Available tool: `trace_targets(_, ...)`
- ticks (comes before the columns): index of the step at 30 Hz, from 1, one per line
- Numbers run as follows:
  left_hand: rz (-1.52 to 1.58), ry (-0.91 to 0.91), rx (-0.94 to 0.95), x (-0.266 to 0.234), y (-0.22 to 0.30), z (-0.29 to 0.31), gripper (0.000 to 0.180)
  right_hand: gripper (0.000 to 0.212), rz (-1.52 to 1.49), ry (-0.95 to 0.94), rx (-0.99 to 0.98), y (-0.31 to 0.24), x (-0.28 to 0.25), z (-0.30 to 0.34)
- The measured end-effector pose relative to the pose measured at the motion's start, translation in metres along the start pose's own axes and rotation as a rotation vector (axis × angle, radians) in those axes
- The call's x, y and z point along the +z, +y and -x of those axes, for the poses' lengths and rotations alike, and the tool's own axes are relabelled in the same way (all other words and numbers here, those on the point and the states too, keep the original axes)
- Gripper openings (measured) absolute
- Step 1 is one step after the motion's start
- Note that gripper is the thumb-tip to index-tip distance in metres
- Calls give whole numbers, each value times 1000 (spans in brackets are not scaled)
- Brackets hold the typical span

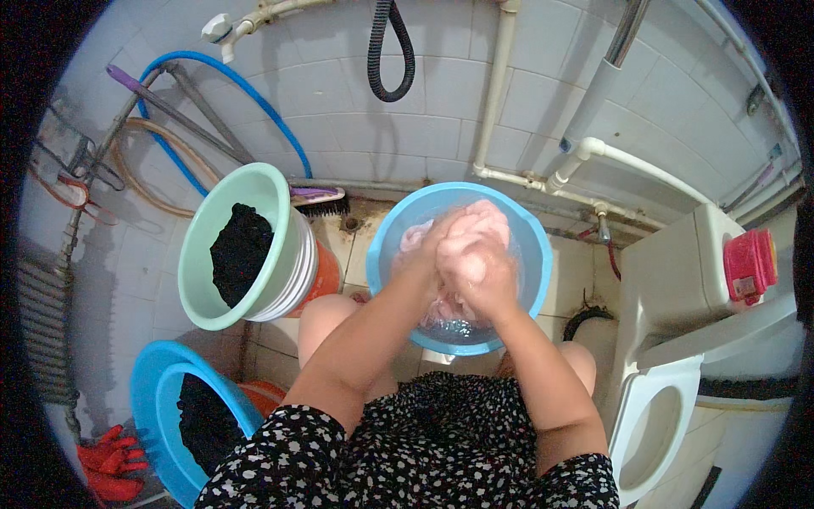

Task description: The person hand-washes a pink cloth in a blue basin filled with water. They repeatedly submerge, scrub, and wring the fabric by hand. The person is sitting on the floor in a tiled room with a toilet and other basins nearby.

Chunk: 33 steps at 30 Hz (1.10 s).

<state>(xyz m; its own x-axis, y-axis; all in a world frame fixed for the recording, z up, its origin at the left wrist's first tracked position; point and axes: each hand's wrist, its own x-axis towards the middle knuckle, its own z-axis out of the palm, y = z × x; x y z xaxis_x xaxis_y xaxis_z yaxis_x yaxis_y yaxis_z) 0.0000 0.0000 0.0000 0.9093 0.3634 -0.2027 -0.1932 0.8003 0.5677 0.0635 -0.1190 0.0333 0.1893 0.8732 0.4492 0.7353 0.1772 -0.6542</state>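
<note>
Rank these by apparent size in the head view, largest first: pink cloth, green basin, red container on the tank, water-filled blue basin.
1. Water-filled blue basin
2. Green basin
3. Pink cloth, partly covered, so judged by what shows
4. Red container

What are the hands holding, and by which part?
The left hand and right hand clutch a pink cloth by a bunched part; edge or middle cannot be told.

Before you, the pale pink cloth (482,225) looks wet, bunched into a thick, folded wad inside the round, light blue basin (537,254), part of it spreading to your left. Your basin stands upright, holding clear, rippled water (458,331).
</note>
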Motion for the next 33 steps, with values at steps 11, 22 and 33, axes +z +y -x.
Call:
trace_targets(11,-1285,710,331,-29,-17,3,25,46,212,-86,675,60,-22,2)
trace_targets(22,-582,348,448,12,35,20,13,107,154,-444,655,59,5,-30)
trace_targets(33,-996,615,320,-61,29,1,33,72,987,-825,409,62,55,2)
